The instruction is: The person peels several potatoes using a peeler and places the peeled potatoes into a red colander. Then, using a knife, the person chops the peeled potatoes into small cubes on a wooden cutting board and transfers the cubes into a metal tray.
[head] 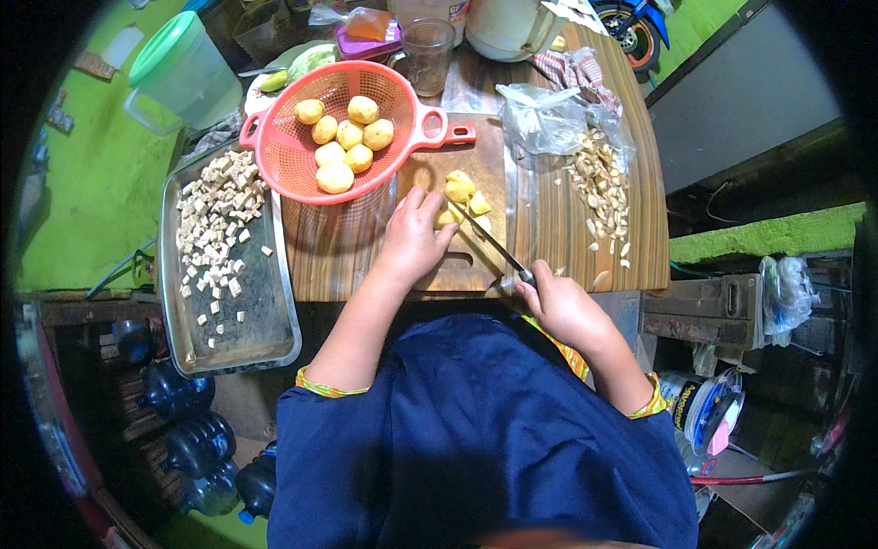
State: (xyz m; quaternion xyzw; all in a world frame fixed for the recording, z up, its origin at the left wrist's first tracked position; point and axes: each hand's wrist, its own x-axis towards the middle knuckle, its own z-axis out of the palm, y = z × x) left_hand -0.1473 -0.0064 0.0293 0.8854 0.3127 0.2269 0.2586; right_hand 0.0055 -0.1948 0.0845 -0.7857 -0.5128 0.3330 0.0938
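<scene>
My right hand [573, 312] grips the dark handle of a kitchen knife [490, 238], whose blade slants up and left over a wooden cutting board [429, 161]. The fingers of my left hand [415, 237] hold a piece of peeled potato [449, 217] near the blade's tip. Several other cut potato pieces [461, 185] lie just beyond and beside the blade. Behind my left hand, a red plastic colander [274, 154] holds several whole peeled potatoes [350, 134]. The colander's rim overhangs the board's left part.
At left, a metal tray [257, 316] of pale cubes [219, 199] juts past the table edge. Peelings [600, 185] and a plastic bag [542, 118] lie on the table [648, 226] at right. A glass mug [426, 58], a lidded pitcher [182, 75] and a large pot [511, 27] stand behind.
</scene>
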